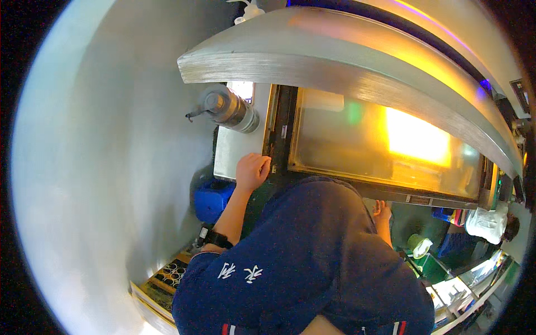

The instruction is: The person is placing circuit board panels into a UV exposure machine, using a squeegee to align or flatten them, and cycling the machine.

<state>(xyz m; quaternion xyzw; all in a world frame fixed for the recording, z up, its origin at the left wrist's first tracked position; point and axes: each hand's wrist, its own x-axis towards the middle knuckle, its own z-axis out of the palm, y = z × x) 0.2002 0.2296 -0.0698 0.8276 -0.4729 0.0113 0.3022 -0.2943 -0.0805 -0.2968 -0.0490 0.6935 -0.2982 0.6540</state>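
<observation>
Viewed from my remote post: one wide, cloudy, amber-lit rectangular panel (340, 148) in a dark metal frame (282, 120), set beneath a curved brushed-silver metal hood (329, 67). One left hand (253, 171), at the frame's left end by the pale grey metal counter (237, 153); fingers folded inward, though I cannot tell whether they pinch the edge. One right hand (382, 211), just below the panel's lower side; fingers half curled, contents and contact undeterminable. One grey-and-clear cylindrical canister (231, 109), standing on the counter. One blue plastic container (213, 201), below it. Handling note: I would judge it best to keep knuckles off the frame's edges, load both hands evenly, and leave the canister unbumped.
</observation>
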